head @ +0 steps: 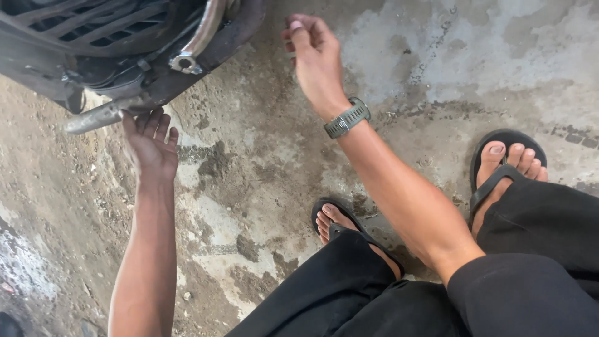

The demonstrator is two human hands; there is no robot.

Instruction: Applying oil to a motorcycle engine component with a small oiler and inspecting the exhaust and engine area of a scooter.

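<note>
At upper left of the frame, the left hand [151, 145] reaches open-fingered under the motorcycle underside [118, 56], fingertips touching the metal footpeg [93, 118]. The right hand [314, 53] hovers top centre, loosely curled, holding nothing visible. Support the peg from beneath for a steady grip.

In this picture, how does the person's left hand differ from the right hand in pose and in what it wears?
The left hand reaches up with spread fingers to the grey metal footpeg under the dark vehicle body; the right hand hangs over the stained concrete floor, fingers loosely curled, holding nothing visible. The right wrist wears a grey-green wristwatch; the left wrist is bare. Both forearms are bare.
</note>
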